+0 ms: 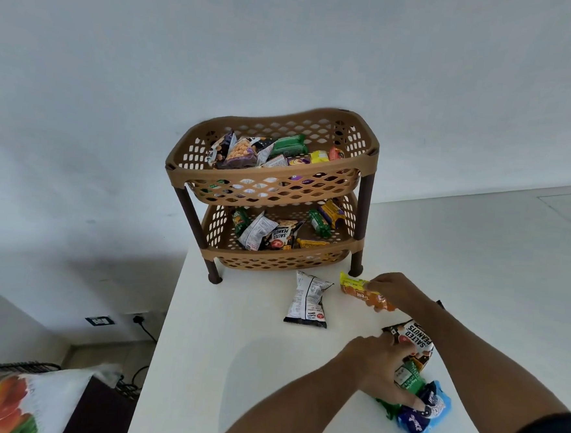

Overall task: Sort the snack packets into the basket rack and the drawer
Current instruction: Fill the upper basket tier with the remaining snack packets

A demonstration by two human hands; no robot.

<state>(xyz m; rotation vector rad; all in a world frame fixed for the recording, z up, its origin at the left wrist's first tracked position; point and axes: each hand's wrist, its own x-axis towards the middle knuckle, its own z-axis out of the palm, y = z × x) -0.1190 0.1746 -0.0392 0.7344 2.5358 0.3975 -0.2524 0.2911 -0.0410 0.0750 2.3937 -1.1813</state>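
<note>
A tan two-tier basket rack (366, 152) with dark legs stands at the back of the white table (234, 348); both tiers hold several snack packets. My right hand (397, 290) grips an orange and yellow biscuit packet (360, 291) just in front of the rack's right leg. My left hand (378, 368) presses down on a small pile: a salted peanuts packet (416, 337), a green packet (408, 378) and a blue packet (428, 419). A white peanuts packet (308, 300) lies loose on the table, left of my right hand. No drawer is in view.
The table's left edge drops to a floor with a wall socket (100, 320), a plug and cable (141, 321). A fruit-printed cloth (1, 399) lies at the lower left. A white wall rises behind the rack.
</note>
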